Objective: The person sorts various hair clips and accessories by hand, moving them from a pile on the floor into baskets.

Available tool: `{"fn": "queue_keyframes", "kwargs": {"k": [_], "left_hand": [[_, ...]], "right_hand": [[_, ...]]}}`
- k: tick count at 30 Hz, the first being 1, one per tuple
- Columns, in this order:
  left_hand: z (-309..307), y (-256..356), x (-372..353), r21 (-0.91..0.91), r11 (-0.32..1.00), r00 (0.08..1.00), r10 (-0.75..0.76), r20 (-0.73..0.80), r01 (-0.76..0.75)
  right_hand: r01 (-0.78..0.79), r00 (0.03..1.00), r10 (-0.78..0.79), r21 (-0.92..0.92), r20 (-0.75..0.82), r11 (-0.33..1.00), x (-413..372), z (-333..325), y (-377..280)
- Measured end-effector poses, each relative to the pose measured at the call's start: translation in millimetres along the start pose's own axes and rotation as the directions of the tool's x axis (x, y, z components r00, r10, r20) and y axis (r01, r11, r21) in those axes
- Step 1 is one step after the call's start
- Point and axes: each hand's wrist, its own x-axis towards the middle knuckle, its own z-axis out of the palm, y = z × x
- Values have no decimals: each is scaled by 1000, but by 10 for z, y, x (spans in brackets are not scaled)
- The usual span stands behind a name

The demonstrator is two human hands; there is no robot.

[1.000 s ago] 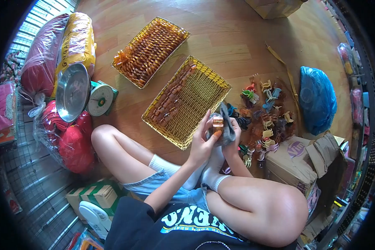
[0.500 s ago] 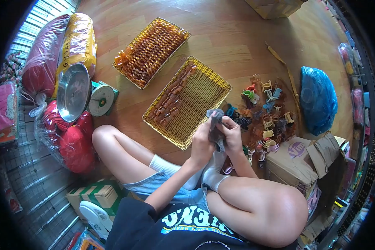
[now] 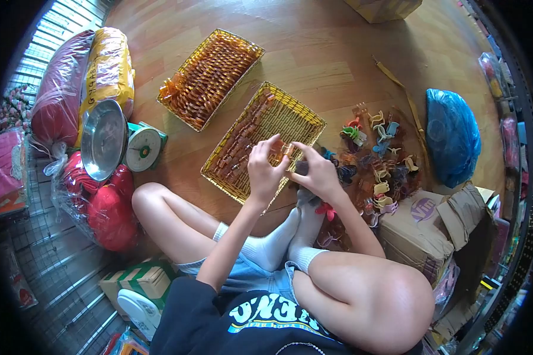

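Over the right part of a yellow wicker basket (image 3: 305,133), my left hand (image 3: 266,168) pinches one side of an amber translucent hair clip (image 3: 285,149). My right hand (image 3: 318,171) holds the clip's other side with its fingertips; a dark grey cloth (image 3: 302,168) is bunched against its palm. Rows of similar brown clips (image 3: 237,145) lie along the left part of the basket. A red item (image 3: 326,210) lies below my right hand, near my socked feet.
A second basket (image 3: 201,121) holds many amber clips. Mixed clips (image 3: 385,160) lie piled right, beside a blue plastic bag (image 3: 453,136) and a cardboard box (image 3: 414,231). A scale (image 3: 143,149) and bags of red goods (image 3: 109,207) stand left.
Both hands have moved up toward the basket and spread slightly. An amber clip is now between them, while the grey cloth has shifted into my right palm. A red item now shows near my feet.
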Motion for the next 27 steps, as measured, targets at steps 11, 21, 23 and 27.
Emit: {"fn": "queue_keyframes", "kwargs": {"k": [11, 21, 23, 27], "left_hand": [[-298, -394, -271, 397, 916, 999, 38, 34, -48], [-363, -615, -433, 578, 809, 985, 11, 172, -110], [-368, -603, -425, 566, 820, 987, -5, 160, -88], [-406, -377, -412, 460, 883, 995, 64, 82, -95]], "right_hand": [[192, 979, -201, -152, -46, 970, 838, 743, 249], [221, 974, -225, -177, -4, 959, 927, 803, 154], [169, 983, -179, -173, -41, 970, 832, 681, 132], [53, 991, -40, 99, -130, 994, 364, -19, 181]]}}
